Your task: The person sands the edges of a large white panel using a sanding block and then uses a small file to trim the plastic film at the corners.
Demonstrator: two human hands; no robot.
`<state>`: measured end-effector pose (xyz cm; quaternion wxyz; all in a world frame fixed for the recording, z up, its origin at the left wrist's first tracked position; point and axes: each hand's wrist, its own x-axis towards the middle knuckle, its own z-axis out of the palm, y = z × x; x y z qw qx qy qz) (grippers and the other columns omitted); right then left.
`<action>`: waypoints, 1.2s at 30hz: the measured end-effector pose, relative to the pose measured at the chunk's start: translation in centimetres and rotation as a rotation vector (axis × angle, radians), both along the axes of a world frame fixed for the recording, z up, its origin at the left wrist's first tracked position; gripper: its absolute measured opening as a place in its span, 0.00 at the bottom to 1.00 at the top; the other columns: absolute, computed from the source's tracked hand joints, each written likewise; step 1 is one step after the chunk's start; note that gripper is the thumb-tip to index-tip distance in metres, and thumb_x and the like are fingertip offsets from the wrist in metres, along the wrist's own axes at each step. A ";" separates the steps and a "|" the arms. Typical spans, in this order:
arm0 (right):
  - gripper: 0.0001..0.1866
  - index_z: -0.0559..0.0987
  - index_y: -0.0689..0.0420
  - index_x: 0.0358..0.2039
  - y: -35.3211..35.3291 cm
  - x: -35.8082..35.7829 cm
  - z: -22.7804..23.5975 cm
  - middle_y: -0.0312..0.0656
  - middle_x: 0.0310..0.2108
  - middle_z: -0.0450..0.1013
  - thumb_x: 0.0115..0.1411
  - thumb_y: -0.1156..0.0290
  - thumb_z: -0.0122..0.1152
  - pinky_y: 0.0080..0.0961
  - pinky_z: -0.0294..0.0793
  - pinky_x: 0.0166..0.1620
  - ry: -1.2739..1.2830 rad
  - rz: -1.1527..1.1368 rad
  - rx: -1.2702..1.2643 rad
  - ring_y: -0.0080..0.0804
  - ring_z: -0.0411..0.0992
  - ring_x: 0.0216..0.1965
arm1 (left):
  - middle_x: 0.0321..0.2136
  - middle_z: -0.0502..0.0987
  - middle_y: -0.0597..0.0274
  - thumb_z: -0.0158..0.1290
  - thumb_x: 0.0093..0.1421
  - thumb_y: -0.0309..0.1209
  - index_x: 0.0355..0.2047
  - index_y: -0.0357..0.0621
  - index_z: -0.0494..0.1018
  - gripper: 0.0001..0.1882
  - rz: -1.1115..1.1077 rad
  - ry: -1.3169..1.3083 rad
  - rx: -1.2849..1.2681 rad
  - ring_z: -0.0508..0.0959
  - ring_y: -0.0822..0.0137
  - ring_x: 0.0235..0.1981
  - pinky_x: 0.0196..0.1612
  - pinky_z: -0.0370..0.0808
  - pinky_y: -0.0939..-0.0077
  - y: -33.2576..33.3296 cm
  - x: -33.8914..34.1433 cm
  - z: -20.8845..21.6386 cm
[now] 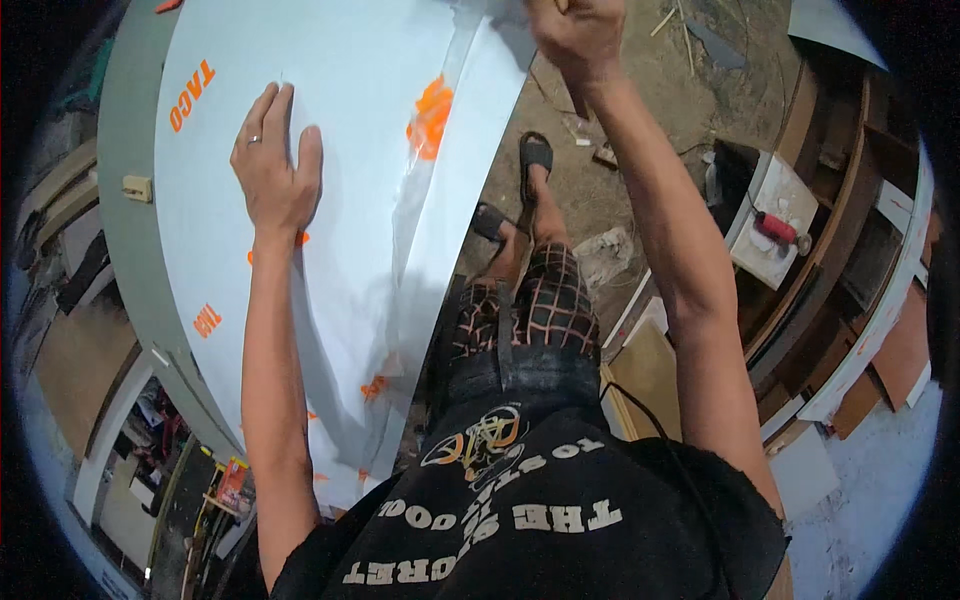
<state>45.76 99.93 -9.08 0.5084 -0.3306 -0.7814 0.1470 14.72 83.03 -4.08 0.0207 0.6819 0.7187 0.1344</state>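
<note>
Fingers (pixel 270 105) of the left hand (pixel 275 190) are stretched out with the thumb spread apart, resting on a white board (pixel 345 170) with orange lettering, which runs across the left and middle of the view. Farther right, wrinkled clear film (pixel 408 215) lies along the board, then come sandals (pixel 536 150) on the floor (pixel 625 175) and the right hand (pixel 580 40), its fingers curled closed at the top edge, though I cannot tell what they grip. Beyond it, a red power tool (pixel 777 228) lies on a whitish panel (pixel 778 187) beside wooden shelving (pixel 800 300).
</note>
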 end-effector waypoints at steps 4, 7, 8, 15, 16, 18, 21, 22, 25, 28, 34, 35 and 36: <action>0.16 0.84 0.63 0.44 -13.0 -2.9 1.2 0.42 0.31 0.79 0.56 0.68 0.72 0.39 0.70 0.40 -0.058 -0.052 -0.029 0.41 0.73 0.30 | 0.69 0.68 0.56 0.52 0.66 0.42 0.68 0.47 0.69 0.30 -0.001 -0.002 0.018 0.65 0.55 0.69 0.72 0.55 0.54 -0.9 -1.0 -0.2; 0.26 0.82 0.19 0.54 -28.7 -3.0 1.3 0.36 0.58 0.76 0.53 0.57 0.67 0.33 0.73 0.46 -0.251 0.299 -0.084 0.36 0.71 0.44 | 0.69 0.68 0.55 0.51 0.67 0.43 0.67 0.46 0.69 0.30 0.012 -0.002 0.013 0.65 0.54 0.69 0.72 0.55 0.54 -0.7 -0.3 0.2; 0.25 0.82 0.21 0.55 -30.0 -2.9 1.9 0.32 0.63 0.72 0.55 0.59 0.66 0.34 0.71 0.44 -0.234 0.349 -0.094 0.37 0.70 0.46 | 0.69 0.68 0.55 0.51 0.67 0.43 0.67 0.46 0.69 0.30 0.005 0.003 0.019 0.65 0.54 0.69 0.72 0.55 0.54 -0.8 -0.5 0.0; 0.17 0.83 0.50 0.52 -5.5 -3.0 3.5 0.56 0.55 0.75 0.63 0.66 0.66 0.37 0.80 0.35 -0.101 -0.004 0.081 0.44 0.78 0.35 | 0.67 0.70 0.48 0.51 0.68 0.40 0.66 0.42 0.70 0.28 -0.035 0.072 0.077 0.68 0.47 0.68 0.71 0.60 0.51 -0.2 0.6 0.4; 0.16 0.84 0.55 0.51 -3.6 -3.1 4.8 0.61 0.52 0.77 0.63 0.68 0.67 0.37 0.82 0.33 -0.013 -0.047 0.057 0.46 0.80 0.32 | 0.66 0.70 0.47 0.51 0.68 0.40 0.65 0.41 0.70 0.28 -0.031 0.049 0.083 0.68 0.47 0.68 0.71 0.60 0.51 -0.3 0.2 0.2; 0.19 0.83 0.50 0.51 -6.8 -2.7 3.3 0.57 0.52 0.77 0.59 0.63 0.70 0.40 0.79 0.36 -0.158 0.010 0.058 0.44 0.78 0.33 | 0.66 0.71 0.45 0.53 0.67 0.38 0.65 0.40 0.70 0.28 -0.049 -0.019 0.085 0.68 0.46 0.68 0.70 0.61 0.51 -0.8 -0.4 -0.6; 0.24 0.83 0.36 0.52 -19.9 -0.7 0.5 0.48 0.60 0.74 0.53 0.58 0.74 0.42 0.72 0.46 -0.258 0.119 0.062 0.41 0.73 0.43 | 0.66 0.71 0.46 0.53 0.67 0.37 0.65 0.40 0.70 0.28 -0.012 -0.069 0.051 0.68 0.47 0.68 0.71 0.60 0.52 -0.9 -0.1 -0.1; 0.24 0.83 0.34 0.53 -24.3 0.1 1.8 0.47 0.62 0.74 0.54 0.58 0.73 0.42 0.70 0.47 -0.263 0.168 -0.070 0.41 0.71 0.45 | 0.68 0.69 0.50 0.52 0.67 0.38 0.66 0.45 0.70 0.28 0.019 -0.041 0.025 0.66 0.49 0.69 0.72 0.56 0.51 -1.0 -0.2 0.3; 0.24 0.82 0.32 0.54 -21.5 -1.2 2.2 0.47 0.65 0.72 0.55 0.59 0.70 0.43 0.68 0.49 -0.290 0.182 0.018 0.41 0.69 0.48 | 0.68 0.69 0.52 0.52 0.67 0.38 0.66 0.45 0.70 0.28 0.037 -0.031 0.034 0.65 0.49 0.69 0.72 0.56 0.51 -0.9 -0.1 0.4; 0.16 0.84 0.42 0.48 -5.0 -4.3 1.6 0.47 0.48 0.80 0.59 0.62 0.68 0.42 0.75 0.32 -0.235 0.046 0.037 0.41 0.76 0.29 | 0.67 0.70 0.48 0.52 0.67 0.37 0.66 0.41 0.70 0.28 0.011 -0.007 0.042 0.67 0.50 0.69 0.72 0.58 0.53 -0.5 0.4 0.3; 0.19 0.82 0.39 0.53 -12.2 -3.1 -0.9 0.45 0.36 0.78 0.61 0.56 0.68 0.43 0.70 0.33 -0.148 0.048 0.076 0.43 0.74 0.29 | 0.67 0.70 0.49 0.51 0.69 0.38 0.66 0.41 0.70 0.27 0.033 -0.093 0.032 0.67 0.50 0.69 0.72 0.59 0.54 -1.1 -1.1 -0.6; 0.23 0.80 0.37 0.57 -18.9 -2.6 -0.5 0.47 0.40 0.78 0.61 0.55 0.68 0.44 0.67 0.35 -0.147 0.107 0.012 0.44 0.72 0.32 | 0.67 0.70 0.49 0.51 0.69 0.38 0.66 0.41 0.70 0.27 0.037 -0.095 0.035 0.67 0.50 0.69 0.72 0.59 0.54 -0.8 -0.7 -0.7; 0.26 0.79 0.35 0.61 -25.5 -2.2 0.3 0.49 0.43 0.78 0.61 0.54 0.67 0.44 0.65 0.37 -0.145 0.164 -0.049 0.45 0.70 0.34 | 0.67 0.70 0.51 0.51 0.68 0.38 0.65 0.42 0.71 0.27 0.031 -0.087 0.056 0.66 0.51 0.69 0.72 0.58 0.54 -0.6 -0.3 -0.2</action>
